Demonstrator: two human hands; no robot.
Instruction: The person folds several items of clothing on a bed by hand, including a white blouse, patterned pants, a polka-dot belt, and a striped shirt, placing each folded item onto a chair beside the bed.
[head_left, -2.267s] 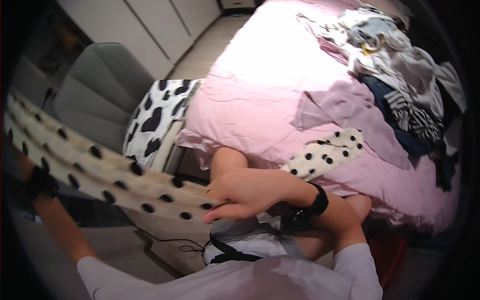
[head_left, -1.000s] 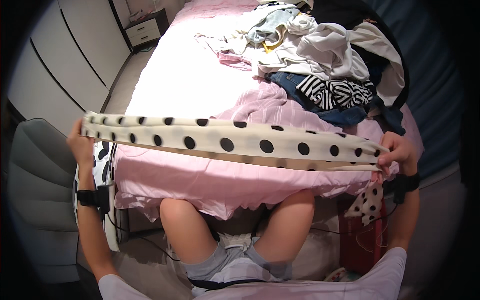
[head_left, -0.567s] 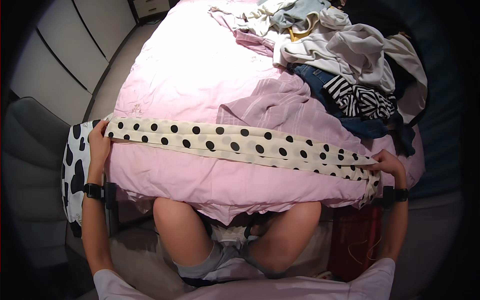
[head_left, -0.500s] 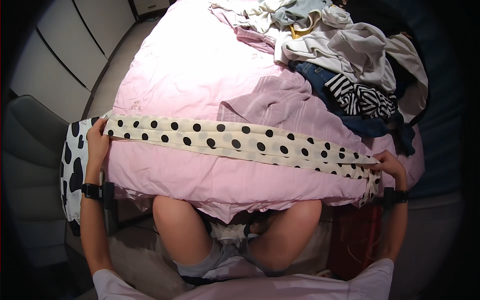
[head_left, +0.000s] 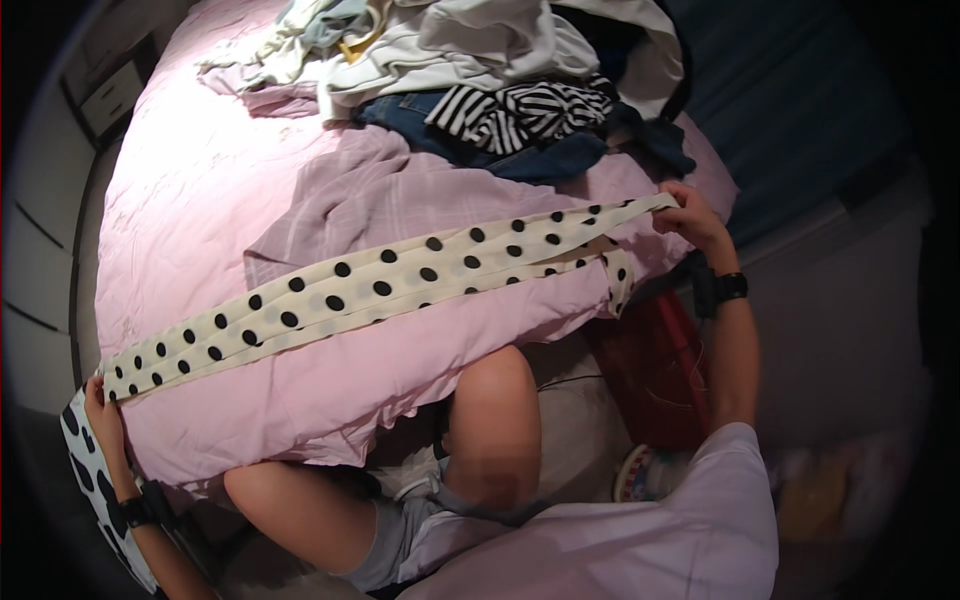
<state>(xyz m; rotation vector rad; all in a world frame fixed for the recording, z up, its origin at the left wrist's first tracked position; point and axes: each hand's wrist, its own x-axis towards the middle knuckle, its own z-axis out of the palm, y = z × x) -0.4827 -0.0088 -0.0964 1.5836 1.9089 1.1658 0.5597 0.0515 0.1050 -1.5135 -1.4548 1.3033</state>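
A long cream scarf (head_left: 380, 288) with black polka dots stretches lengthwise across the near part of the bed, folded into a narrow band. Its left end is pinched by my left hand (head_left: 104, 415) at the bed's left edge. At the far right, my right hand (head_left: 693, 217) grips the upper edge of the other end, with fingers closed. A short loose tail of the scarf hangs down below and left of my right hand. Beneath the scarf lie the pink quilt (head_left: 290, 425) and a mauve striped cloth (head_left: 375, 200).
Rumpled clothes lie on the bed beyond the scarf: a white garment (head_left: 470, 45), blue jeans (head_left: 400, 118) and a black-and-white striped piece (head_left: 545, 110). A black-spotted white cloth (head_left: 90, 455) hangs by my left forearm. A red box-like object (head_left: 650, 350) stands below the bed's right side.
The view has turned, so the bed and clothes sit further left and the scarf now slants up to the right. Both hands still hold its ends; the right end looks a little more lifted.
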